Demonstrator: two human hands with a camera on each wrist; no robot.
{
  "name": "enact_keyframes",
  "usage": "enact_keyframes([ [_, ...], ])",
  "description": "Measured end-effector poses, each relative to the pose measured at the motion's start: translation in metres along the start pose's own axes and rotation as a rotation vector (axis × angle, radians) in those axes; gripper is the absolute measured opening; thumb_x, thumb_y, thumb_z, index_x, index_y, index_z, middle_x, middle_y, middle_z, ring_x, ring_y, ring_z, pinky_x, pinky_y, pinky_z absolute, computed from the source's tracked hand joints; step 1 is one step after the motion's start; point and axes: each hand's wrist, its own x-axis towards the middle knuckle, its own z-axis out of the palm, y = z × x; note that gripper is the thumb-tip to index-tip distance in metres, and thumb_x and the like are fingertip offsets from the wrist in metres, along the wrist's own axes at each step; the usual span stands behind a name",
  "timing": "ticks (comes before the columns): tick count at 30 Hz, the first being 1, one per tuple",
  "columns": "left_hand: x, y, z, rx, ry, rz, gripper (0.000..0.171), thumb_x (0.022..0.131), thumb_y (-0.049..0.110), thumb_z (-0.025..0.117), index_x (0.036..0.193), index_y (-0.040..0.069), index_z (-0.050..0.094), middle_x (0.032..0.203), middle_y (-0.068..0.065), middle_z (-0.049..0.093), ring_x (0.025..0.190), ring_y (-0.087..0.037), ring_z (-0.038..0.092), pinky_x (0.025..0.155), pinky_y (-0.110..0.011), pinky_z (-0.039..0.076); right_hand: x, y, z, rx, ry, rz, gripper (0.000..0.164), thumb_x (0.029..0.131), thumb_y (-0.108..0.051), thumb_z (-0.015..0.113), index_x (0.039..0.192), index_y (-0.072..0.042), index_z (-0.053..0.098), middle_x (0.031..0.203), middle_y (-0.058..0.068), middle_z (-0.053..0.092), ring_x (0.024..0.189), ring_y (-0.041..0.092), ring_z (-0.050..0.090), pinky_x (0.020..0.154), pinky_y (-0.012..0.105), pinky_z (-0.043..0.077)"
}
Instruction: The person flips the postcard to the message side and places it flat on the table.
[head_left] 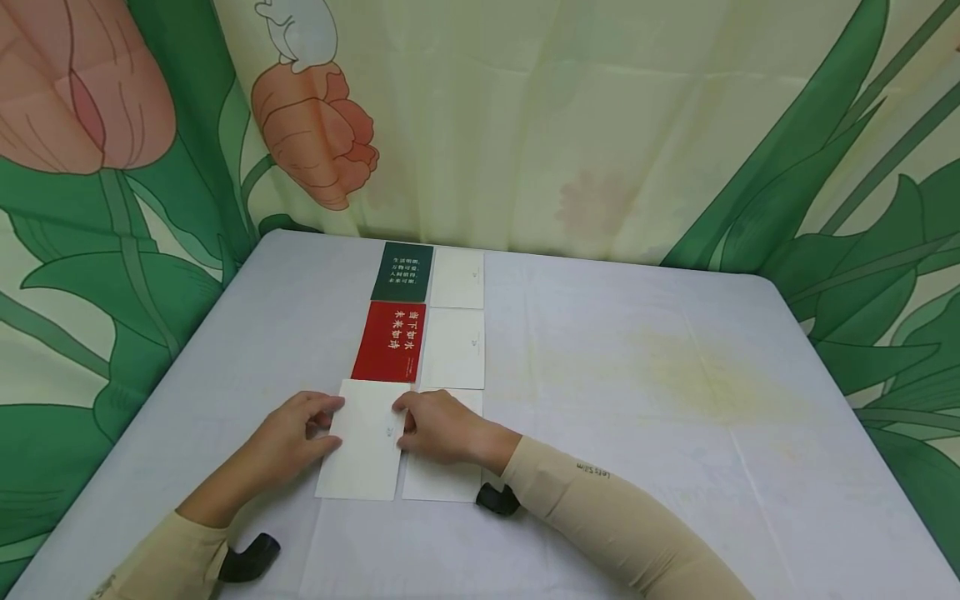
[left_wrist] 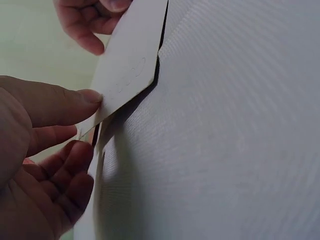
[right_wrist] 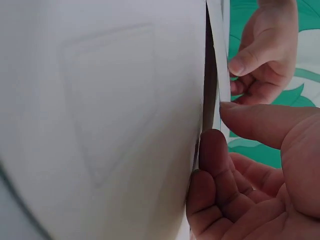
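On the left, a cream cloth backdrop [head_left: 465, 125] printed with large green leaves and peach-coloured flowers hangs behind a desk [head_left: 600, 333] covered in white. At the lower left, a beige left sleeve [head_left: 165, 558] carries small lettering, cut off and unreadable. Just beside its cuff is a black fitting [head_left: 255, 557]. The left hand [head_left: 288, 437] reaches forward and to the right, palm turned inward, its thumb nearer the wearer than its fingers. The left wrist view shows the thumb on top of a blank-looking white card, the held card [head_left: 363, 467], with the fingers curled below, so they are clamped on its left edge. One corner of the card is lifted off the desk. Print near its right side is too small to read.

The held card is nearest the wearer in the left-hand column. Beyond it, a red card [head_left: 382, 350] reads "当下如水 未来如诗" in white vertical writing. Beyond that, a dark green card [head_left: 401, 293] reads "生活明朗,万物可爱,人间值得,未来可期".

The next column has a far white card [head_left: 453, 279], a middle white card [head_left: 450, 350] and a near white card [head_left: 442, 485], the last partly hidden by the right hand [head_left: 442, 427]. That hand comes in from the right, wrist bent slightly; its thumb and curled fingers pinch the held card's right edge. Just beside its wrist is another black fitting [head_left: 497, 500]. The beige right sleeve [head_left: 615, 508], at the far right, reads "Lets Slim".
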Motion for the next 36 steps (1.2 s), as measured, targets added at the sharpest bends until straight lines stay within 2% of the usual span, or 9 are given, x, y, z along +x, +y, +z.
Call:
enact_keyframes([
  [5, -0.0006, 0.0000, -0.0007, 0.038, -0.021, -0.003, 0.058, 0.083, 0.008, 0.081, 0.133, -0.006, 0.056, 0.125, -0.024, 0.055, 0.105, -0.034, 0.058, 0.089, -0.050, 0.054, 0.0010, 0.0010, 0.0009, -0.018, -0.014, -0.006, 0.041, 0.091, -0.012, 0.072, 0.128, 0.000, 0.060, 0.077, -0.008, 0.059, 0.071, 0.005, 0.054, 0.066, 0.017, 0.045],
  [13, -0.0012, -0.0012, -0.0010, 0.050, -0.044, -0.002, 0.059, 0.083, 0.010, 0.081, 0.134, -0.005, 0.056, 0.126, -0.024, 0.055, 0.106, -0.035, 0.057, 0.090, -0.050, 0.053, 0.0013, 0.0002, 0.0007, -0.048, -0.027, -0.009, 0.042, 0.091, -0.013, 0.073, 0.129, -0.001, 0.061, 0.080, -0.007, 0.058, 0.073, 0.007, 0.053, 0.064, 0.018, 0.045],
  [36, 0.0010, -0.0030, -0.0005, 0.054, -0.050, 0.013, 0.056, 0.083, 0.009, 0.082, 0.131, -0.005, 0.058, 0.127, -0.024, 0.054, 0.108, -0.035, 0.057, 0.092, -0.050, 0.052, 0.0054, 0.0009, 0.0031, -0.088, -0.038, -0.011, 0.043, 0.090, -0.015, 0.074, 0.129, -0.002, 0.061, 0.083, -0.005, 0.058, 0.076, 0.008, 0.053, 0.069, 0.018, 0.046],
])
